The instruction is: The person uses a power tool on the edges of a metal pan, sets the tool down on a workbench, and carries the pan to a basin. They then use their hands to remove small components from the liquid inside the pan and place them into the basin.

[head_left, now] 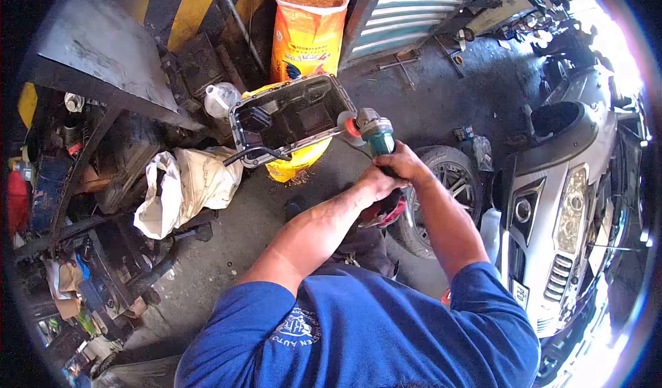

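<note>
Both of my hands are closed round a green angle grinder [380, 138]. My left hand [378, 183] grips its rear end, and my right hand [403, 162] wraps the body just ahead of it. The grinder's disc [350, 127], partly reddish, is at the right edge of a dark metal oil pan [296, 119]; whether it touches the rim, I cannot tell. The pan lies open side up, with bolt holes along its flange, over a yellow bag [298, 164]. A black bar [256, 155] crosses its near left corner.
An orange sack [308, 33] stands behind the pan. A white sack [186, 188] and a clear jug [222, 100] are to the left, near a metal bench [103, 50]. A wheel [445, 195] and a silver vehicle front [552, 215] stand at the right.
</note>
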### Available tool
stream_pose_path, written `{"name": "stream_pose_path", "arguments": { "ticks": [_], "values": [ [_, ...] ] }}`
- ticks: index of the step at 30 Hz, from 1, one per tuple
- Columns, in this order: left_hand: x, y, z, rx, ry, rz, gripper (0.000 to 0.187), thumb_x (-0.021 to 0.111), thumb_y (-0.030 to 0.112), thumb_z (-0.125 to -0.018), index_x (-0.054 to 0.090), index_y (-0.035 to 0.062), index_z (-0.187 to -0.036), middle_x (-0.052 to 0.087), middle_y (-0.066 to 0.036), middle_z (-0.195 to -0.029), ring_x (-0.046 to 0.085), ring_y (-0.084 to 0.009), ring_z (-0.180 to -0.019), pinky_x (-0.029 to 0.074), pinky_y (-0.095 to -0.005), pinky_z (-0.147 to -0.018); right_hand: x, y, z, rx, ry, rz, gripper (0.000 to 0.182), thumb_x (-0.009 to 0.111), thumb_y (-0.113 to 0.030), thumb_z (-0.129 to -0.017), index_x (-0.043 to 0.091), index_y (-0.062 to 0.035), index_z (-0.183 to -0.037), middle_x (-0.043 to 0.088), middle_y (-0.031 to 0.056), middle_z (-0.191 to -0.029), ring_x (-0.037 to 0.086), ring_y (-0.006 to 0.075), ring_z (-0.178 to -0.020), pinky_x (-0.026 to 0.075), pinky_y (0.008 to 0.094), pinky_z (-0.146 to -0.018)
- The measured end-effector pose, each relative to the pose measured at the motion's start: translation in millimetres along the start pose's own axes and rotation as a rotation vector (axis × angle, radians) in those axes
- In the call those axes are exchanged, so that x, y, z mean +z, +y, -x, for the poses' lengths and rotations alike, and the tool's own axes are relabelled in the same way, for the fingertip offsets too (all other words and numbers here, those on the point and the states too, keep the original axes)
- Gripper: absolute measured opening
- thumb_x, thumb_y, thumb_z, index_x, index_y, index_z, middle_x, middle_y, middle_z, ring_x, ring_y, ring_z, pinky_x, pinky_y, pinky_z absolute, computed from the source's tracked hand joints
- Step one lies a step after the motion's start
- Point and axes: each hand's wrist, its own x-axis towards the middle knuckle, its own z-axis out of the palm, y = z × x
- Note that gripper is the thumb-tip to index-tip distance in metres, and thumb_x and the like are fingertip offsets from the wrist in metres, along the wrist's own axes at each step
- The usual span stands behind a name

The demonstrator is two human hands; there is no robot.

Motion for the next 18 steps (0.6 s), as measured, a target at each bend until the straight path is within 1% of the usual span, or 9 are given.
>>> {"name": "stream_pose_path", "arguments": {
  "ticks": [1,2,6,9,10,11,13,15,18],
  "values": [
    [-2.8,24.7,5.2,-0.032,0.03,0.002,0.072,0.088,0.042,-0.072,0.063,-0.0027,-0.122,0.071,-0.015,-0.116,0.067,-0.0226,-0.108,0.053,-0.0347,-0.094,-9.5,-5.9,-7.0,0.01,-0.061,-0.044,0.065,0.085,-0.026,-0.071,0.06,0.0054,-0.122,0.069,0.0134,-0.103,0.063,0.0205,-0.094,0.051,0.0367,-0.087],
    [3.1,25.5,-9.5,-0.106,0.047,0.017,0.072,0.088,0.043,-0.072,0.063,-0.0027,-0.122,0.071,-0.015,-0.115,0.068,-0.0227,-0.107,0.053,-0.0352,-0.092,-18.0,-5.9,-17.6,-0.004,-0.03,0.065,0.064,0.085,-0.025,-0.071,0.061,0.0048,-0.122,0.069,0.0131,-0.104,0.063,0.02,-0.094,0.051,0.0363,-0.088],
    [4.9,76.5,-27.4,-0.227,0.112,0.003,0.072,0.086,0.047,-0.073,0.063,-0.003,-0.121,0.071,-0.016,-0.113,0.069,-0.0249,-0.103,0.054,-0.0371,-0.09,-51.7,-16.0,-54.8,0.034,-0.166,0.139,0.065,0.085,-0.026,-0.071,0.061,0.005,-0.123,0.069,0.0134,-0.105,0.062,0.0202,-0.095,0.05,0.0355,-0.088],
    [10.2,100.7,-44.9,-0.248,0.193,0.051,0.072,0.086,0.047,-0.074,0.063,-0.0044,-0.119,0.072,-0.016,-0.11,0.07,-0.0259,-0.1,0.054,-0.0378,-0.088,-75.2,-2.9,-91.1,-0.049,-0.192,0.139,0.065,0.086,-0.032,-0.068,0.064,0.0078,-0.114,0.072,0.0146,-0.099,0.067,0.0219,-0.091,0.054,0.0373,-0.082],
    [18.5,82.7,-70.2,-0.155,0.208,0.099,0.071,0.086,0.047,-0.075,0.064,-0.0044,-0.117,0.072,-0.016,-0.107,0.07,-0.0263,-0.098,0.054,-0.0383,-0.087,-80.9,-6.3,-100.4,-0.037,-0.237,0.134,0.064,0.086,-0.032,-0.068,0.064,0.0074,-0.113,0.072,0.0143,-0.099,0.067,0.022,-0.09,0.054,0.0374,-0.082],
    [25.6,64.3,-94.5,-0.201,0.206,0.118,0.069,0.086,0.047,-0.075,0.064,-0.0039,-0.117,0.072,-0.016,-0.107,0.07,-0.0262,-0.098,0.054,-0.0383,-0.087,-88.2,-8.5,-108.4,-0.023,-0.278,0.125,0.063,0.086,-0.031,-0.069,0.064,0.0071,-0.113,0.071,0.0141,-0.099,0.067,0.022,-0.09,0.054,0.0374,-0.082],
    [26.9,66.8,-118.4,-0.287,0.195,0.159,0.067,0.086,0.046,-0.076,0.065,-0.003,-0.116,0.072,-0.015,-0.107,0.069,-0.0259,-0.098,0.054,-0.0383,-0.086,-99.7,-4.0,-127.8,-0.005,-0.327,0.103,0.061,0.086,-0.03,-0.069,0.064,0.0064,-0.113,0.071,0.0137,-0.098,0.066,0.0219,-0.088,0.054,0.0375,-0.08],
    [25.6,73.7,-132.2,-0.272,0.243,0.162,0.065,0.086,0.046,-0.076,0.065,-0.0029,-0.114,0.072,-0.016,-0.108,0.069,-0.0254,-0.098,0.054,-0.0385,-0.085,-105.6,0.9,-149.9,-0.01,-0.35,0.087,0.06,0.086,-0.03,-0.07,0.064,0.0058,-0.113,0.071,0.0133,-0.096,0.066,0.0215,-0.086,0.054,0.0376,-0.078],
    [8.0,108.0,-132.5,-0.307,0.304,0.118,0.067,0.086,0.046,-0.075,0.065,-0.0038,-0.116,0.071,-0.016,-0.11,0.069,-0.0252,-0.1,0.054,-0.0385,-0.086,-113.3,-20.4,-164.9,0.058,-0.434,0.019,0.059,0.086,-0.03,-0.071,0.064,0.0047,-0.113,0.07,0.0127,-0.094,0.065,0.0198,-0.083,0.054,0.0379,-0.075]
  ]
}}
